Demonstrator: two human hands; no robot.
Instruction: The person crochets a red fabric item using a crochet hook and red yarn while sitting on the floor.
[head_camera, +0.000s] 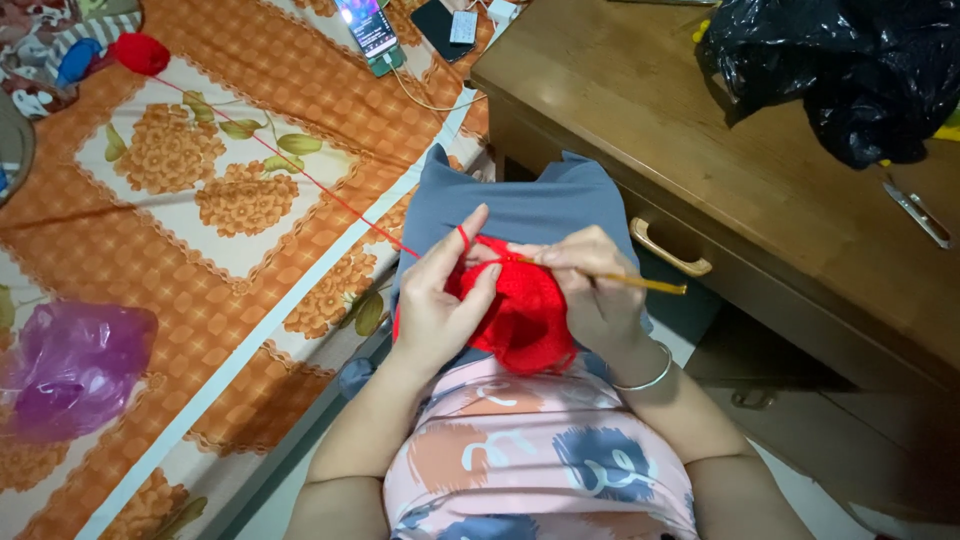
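Hook tip hidden behind right hand (590, 285), red crochet piece (525, 320) partly covered by fingers, black bag (850, 70) cut off at edge

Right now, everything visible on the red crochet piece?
The red crochet piece is a soft, rounded patch of bright red yarn with a ribbed stitch texture, lying in the lap over grey fabric. The left hand grips its left edge, and the right hand holds its upper right, working a yellow crochet hook into the top. A red strand runs from it over the left index finger to a red yarn ball on the orange floral bedspread.
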